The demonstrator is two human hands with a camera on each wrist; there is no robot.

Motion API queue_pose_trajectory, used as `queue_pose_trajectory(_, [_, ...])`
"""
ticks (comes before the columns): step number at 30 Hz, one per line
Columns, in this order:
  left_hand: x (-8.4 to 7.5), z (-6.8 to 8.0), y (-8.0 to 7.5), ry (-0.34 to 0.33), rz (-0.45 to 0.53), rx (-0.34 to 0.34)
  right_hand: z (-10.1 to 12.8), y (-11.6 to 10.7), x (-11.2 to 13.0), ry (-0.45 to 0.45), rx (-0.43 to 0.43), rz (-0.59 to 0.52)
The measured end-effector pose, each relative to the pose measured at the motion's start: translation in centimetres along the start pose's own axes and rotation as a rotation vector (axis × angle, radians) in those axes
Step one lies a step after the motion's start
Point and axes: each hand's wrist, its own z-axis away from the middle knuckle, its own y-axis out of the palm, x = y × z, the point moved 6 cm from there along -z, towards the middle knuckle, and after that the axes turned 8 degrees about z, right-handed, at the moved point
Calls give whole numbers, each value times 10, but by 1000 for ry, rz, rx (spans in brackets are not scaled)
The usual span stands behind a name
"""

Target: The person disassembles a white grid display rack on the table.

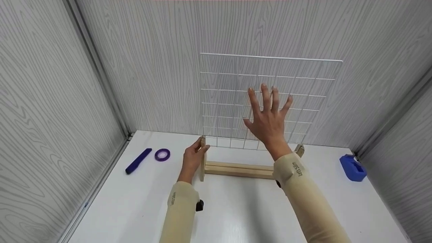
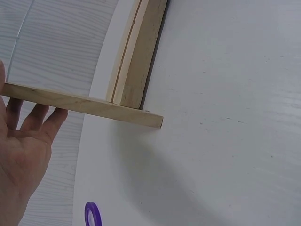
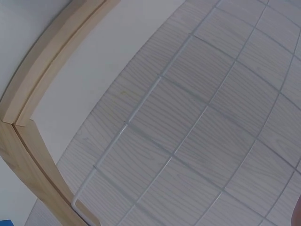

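A wooden stand has a grooved crossbar (image 1: 239,169) between a left side board (image 1: 202,168) and a right side board (image 1: 299,150). Upright at its back stands a white wire grid panel (image 1: 233,105). My left hand (image 1: 192,158) grips the upper part of the left side board, thumb on one face and fingers on the other. In the left wrist view those fingers (image 2: 35,117) press under the board. My right hand (image 1: 270,123) lies against the grid with straight, spread fingers. The right wrist view shows a rounded grid corner (image 3: 74,203) at the right board's groove.
On the white table (image 1: 222,209), a purple-blue knife-shaped tool (image 1: 138,161) and a purple tape roll (image 1: 162,155) lie left of the stand. A blue tape dispenser (image 1: 352,168) is at the right edge. Wood-grain panels (image 1: 162,67) enclose the back and sides.
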Motion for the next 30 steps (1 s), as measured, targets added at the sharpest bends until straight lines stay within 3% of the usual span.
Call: queue_pose_trajectory(30, [5, -3, 2, -3, 8, 11, -25, -14, -16, 28, -70, -21])
